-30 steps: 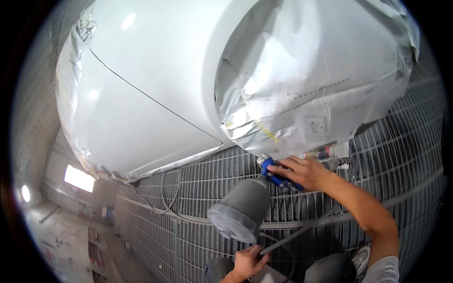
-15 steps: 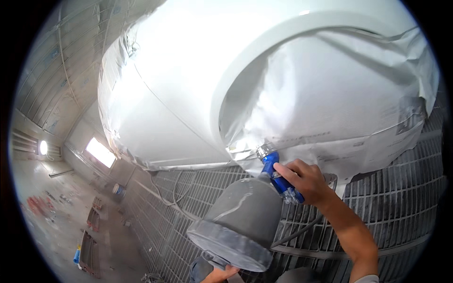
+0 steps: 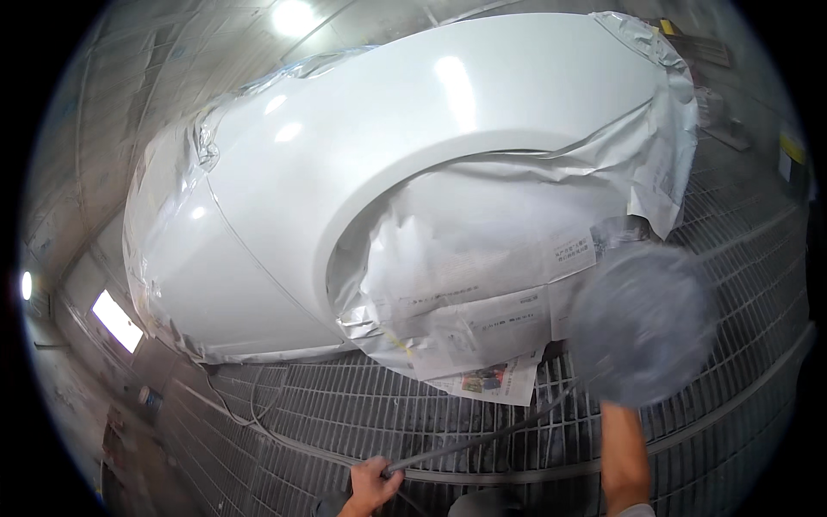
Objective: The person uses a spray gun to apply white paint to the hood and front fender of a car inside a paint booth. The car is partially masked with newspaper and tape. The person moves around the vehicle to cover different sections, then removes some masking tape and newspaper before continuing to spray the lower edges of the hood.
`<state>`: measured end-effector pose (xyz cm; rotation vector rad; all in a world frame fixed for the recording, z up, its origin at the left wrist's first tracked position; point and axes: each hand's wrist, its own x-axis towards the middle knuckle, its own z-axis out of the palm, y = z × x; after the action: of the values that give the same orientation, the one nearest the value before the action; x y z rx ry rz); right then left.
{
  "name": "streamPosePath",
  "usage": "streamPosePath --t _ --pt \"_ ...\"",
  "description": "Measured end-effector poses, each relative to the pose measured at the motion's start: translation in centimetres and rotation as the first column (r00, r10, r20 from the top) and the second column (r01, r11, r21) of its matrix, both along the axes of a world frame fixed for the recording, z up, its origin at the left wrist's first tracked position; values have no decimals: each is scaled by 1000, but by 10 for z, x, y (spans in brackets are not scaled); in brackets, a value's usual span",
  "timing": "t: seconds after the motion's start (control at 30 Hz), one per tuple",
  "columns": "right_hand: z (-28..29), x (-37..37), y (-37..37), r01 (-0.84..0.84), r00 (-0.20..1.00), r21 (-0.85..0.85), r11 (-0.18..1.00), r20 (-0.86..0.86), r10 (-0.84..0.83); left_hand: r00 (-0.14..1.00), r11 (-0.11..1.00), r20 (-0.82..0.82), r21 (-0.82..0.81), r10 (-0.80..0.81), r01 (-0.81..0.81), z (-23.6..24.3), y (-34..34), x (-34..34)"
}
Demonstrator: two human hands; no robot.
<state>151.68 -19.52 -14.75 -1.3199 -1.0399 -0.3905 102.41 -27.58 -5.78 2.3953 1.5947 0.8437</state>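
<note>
My left hand [image 3: 372,484], low in the middle, is closed round a dark air hose [image 3: 482,444]. From there the hose rises rightward toward the grey paint cup [image 3: 644,323] of a spray gun. The cup is blurred, its round end facing me, and it hides the gun's body and the fingers of my right hand. My right forearm [image 3: 624,461] comes up beneath it, holding the gun aloft. Beyond is a glossy white car fender [image 3: 379,112]. Masking paper [image 3: 482,250] covers its wheel opening, close to the cup.
A slatted metal grating [image 3: 732,293] forms the floor under and around the car. More hose [image 3: 228,405] loops over it at the left. A bright window [image 3: 117,320] shows in the left wall, and a lamp [image 3: 295,17] shines overhead. Crinkled sheeting [image 3: 650,43] wraps the fender's far right end.
The spray gun and my right hand have swung right, away from the wheel arch's lower left. The cup now faces me. My left hand, partly hidden under the cup before, shows on the hose.
</note>
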Motion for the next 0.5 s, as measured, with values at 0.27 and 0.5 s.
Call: streamPosePath --t 0.27,0.5 --pt "82 -41 -58 -322 724 381 867 -490 485 996 983 88 183 7 -23 31 7 -39" --pt "107 -117 -60 -499 580 398 770 -507 638 976 914 209 379 67 -144 60 13 -79"
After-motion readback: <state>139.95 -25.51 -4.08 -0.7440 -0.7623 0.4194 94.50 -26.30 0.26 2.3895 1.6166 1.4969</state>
